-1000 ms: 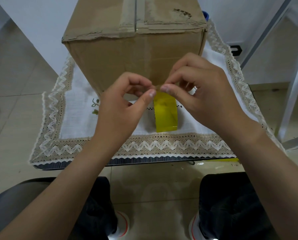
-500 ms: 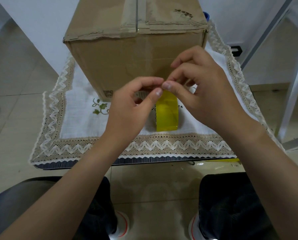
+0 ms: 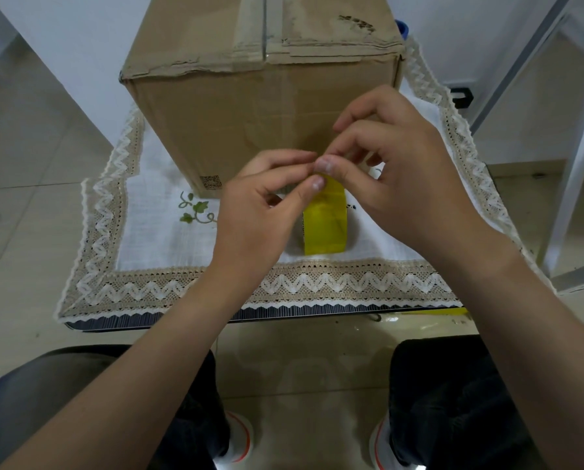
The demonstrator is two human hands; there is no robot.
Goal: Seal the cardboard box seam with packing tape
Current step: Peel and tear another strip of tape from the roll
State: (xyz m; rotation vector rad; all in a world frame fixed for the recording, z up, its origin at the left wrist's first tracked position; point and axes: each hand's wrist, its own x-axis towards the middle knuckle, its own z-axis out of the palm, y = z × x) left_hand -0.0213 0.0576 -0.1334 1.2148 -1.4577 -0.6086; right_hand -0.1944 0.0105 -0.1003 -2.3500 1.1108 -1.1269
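Yellow tape roll (image 3: 325, 225) on edge, band running toward cardboard box (image 3: 260, 106), both hands' fingers (image 3: 317, 182) pinching its top

Illumination was bright, even and diffuse, with no single source evident. Shadows were soft: a faint one lay beside the yellow tape roll (image 3: 325, 220) on the cloth (image 3: 148, 239). Pale glare was noted on the glossy floor tiles (image 3: 304, 337). Wide-angle distortion bowed straight lines near the frame edges. Focus was adequate overall; fingertips (image 3: 324, 164) appeared slightly soft.
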